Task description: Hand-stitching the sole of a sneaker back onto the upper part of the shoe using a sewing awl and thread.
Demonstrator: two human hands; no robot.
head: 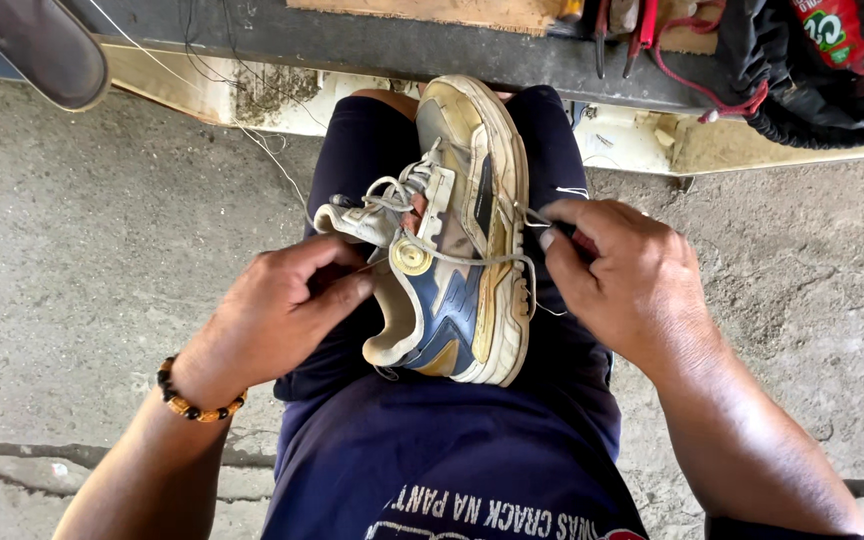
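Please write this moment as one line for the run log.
left hand: grips sneaker at heel opening | right hand: pinches thread at sole edge

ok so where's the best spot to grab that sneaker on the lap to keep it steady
Probably the heel end of the sneaker, coming from the near side. It lies on its side along the thighs, heel toward the body, with the collar open there. The left hand already rests by that opening; the right hand pinches thread at the sole.

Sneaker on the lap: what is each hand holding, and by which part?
The left hand grips the sneaker at its heel collar. The right hand pinches a thread at the sole's edge between its fingers.
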